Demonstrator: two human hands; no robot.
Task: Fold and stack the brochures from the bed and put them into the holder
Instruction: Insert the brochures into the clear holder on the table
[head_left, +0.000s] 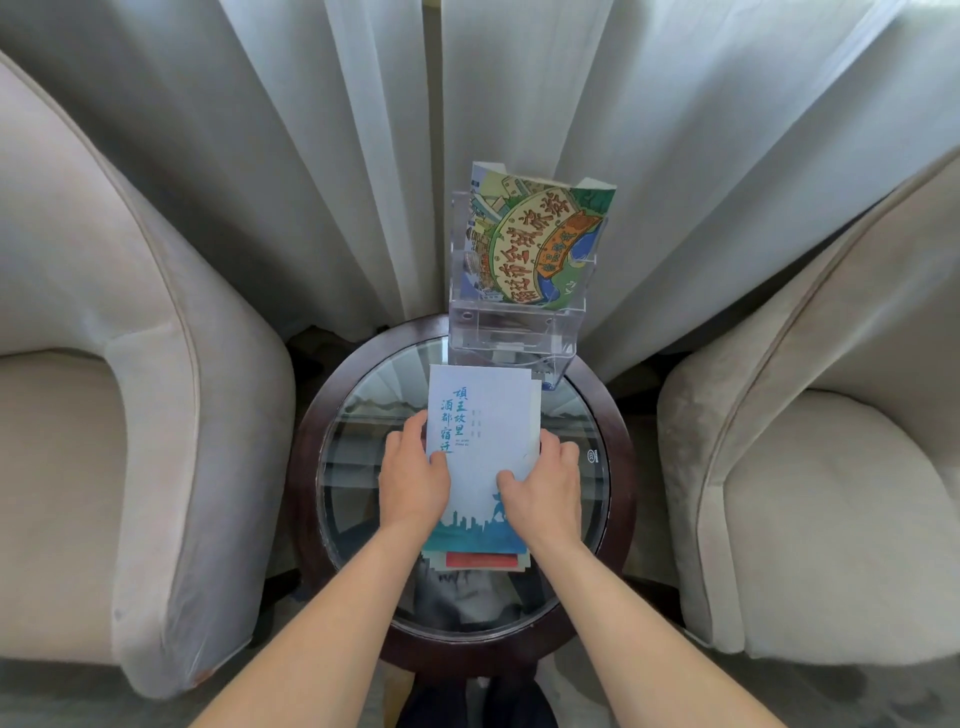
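a stack of brochures (480, 457) is held between two bare hands above a round glass-topped side table (587, 415), seen from a head-worn camera looking down. the stack is gripped at its left edge by the left hand (413, 478), fingers curled around the side and thumb laid on the white cover; the right edge is clasped by the right hand (543, 486), thumb pressed on the cover and fingers wrapped behind. the top brochure is shown with blue chinese lettering and a blue-green skyline band along its lower edge. beneath it, the edges of further brochures, one of them red (480, 560), are seen sticking out at the near end, and another sheet's edge is exposed along the right side. the far end of the stack is brought close to the foot of a clear acrylic holder (511, 332), which is stood at the back of the table against the curtain (311, 130). one colourful illustrated brochure (540, 234) is already lodged upright in the holder's rear tier, leaning slightly; the front tier is seen through its clear walls. whether the held stack rests on the glass cannot be told. the table is flanked by two pale upholstered armchairs, one on the left (130, 415) and one on the right (831, 441).
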